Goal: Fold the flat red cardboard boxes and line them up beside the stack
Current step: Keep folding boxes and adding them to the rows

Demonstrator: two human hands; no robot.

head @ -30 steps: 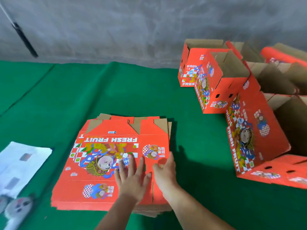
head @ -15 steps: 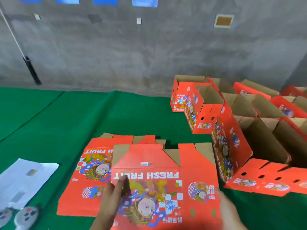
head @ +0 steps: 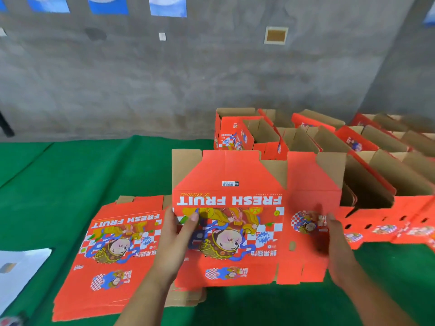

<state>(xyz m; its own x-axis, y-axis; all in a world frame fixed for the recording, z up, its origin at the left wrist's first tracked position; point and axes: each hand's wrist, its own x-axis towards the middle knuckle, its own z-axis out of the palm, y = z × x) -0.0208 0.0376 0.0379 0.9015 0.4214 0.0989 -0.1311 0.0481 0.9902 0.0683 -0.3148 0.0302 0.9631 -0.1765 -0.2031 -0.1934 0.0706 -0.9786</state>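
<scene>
A flat red cardboard box (head: 237, 231), printed FRESH FRUIT, is held up in front of me above the green mat. My left hand (head: 175, 241) grips its left edge, thumb on the printed face. My right hand (head: 335, 243) holds the right panel, thumb in front and fingers hidden behind the card. The stack of flat red boxes (head: 110, 252) lies low on the left of the mat. Folded red boxes (head: 249, 135) stand open in rows at the right.
A green mat (head: 82, 175) covers the floor up to a grey concrete wall (head: 188, 74). A white sheet (head: 18, 269) lies at the left edge. More folded boxes with punched flaps (head: 400, 220) crowd the right side.
Both hands lay on the top box of the stack; they have lifted it off and raised it toward me, to the right of the stack. The view has tilted upward.
</scene>
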